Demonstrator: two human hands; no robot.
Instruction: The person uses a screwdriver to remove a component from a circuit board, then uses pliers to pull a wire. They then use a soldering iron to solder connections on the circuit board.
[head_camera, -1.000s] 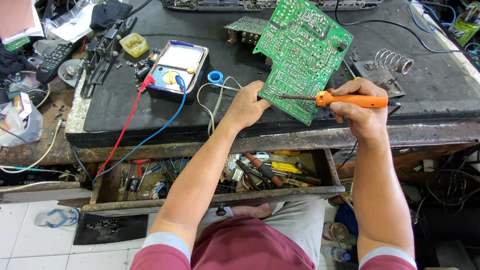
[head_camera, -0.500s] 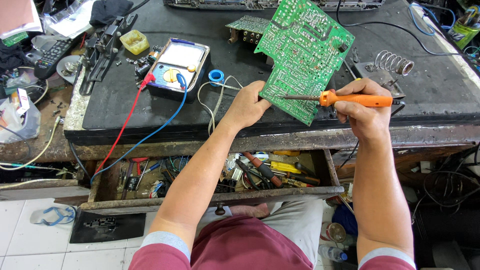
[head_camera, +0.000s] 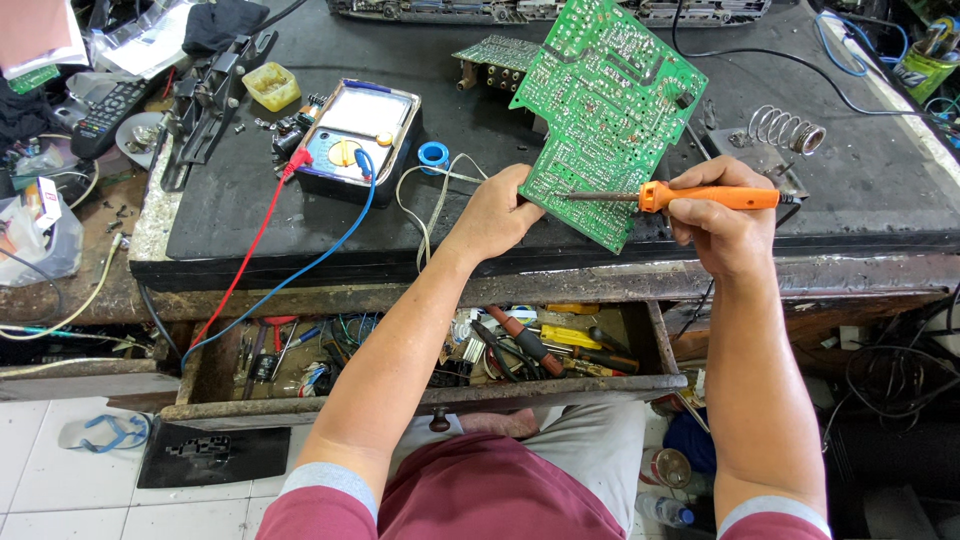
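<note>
So the left hand (head_camera: 500, 210) is gripping the lower-left edge of a green circuit board (head_camera: 610, 100), propping it tilted up off the black counter (head_camera: 250, 220); the right hand (head_camera: 720, 225) is wrapped around an orange-handled soldering iron (head_camera: 700, 196), tip touching the board near its bottom edge; a coiled iron stand (head_camera: 785, 130) sits just beside the right hand; a multimeter (head_camera: 355, 140) with 2 leads, red and blue, is off to the left; open drawer (head_camera: 440, 360) of tools underneath.

Person wore a maroon short-sleeved shirt with grey-white sleeve cuffs, light grey trousers; bare forearms, left hand (head_camera: 497, 212) and right hand (head_camera: 722, 222) ungloved, no watch.
</note>
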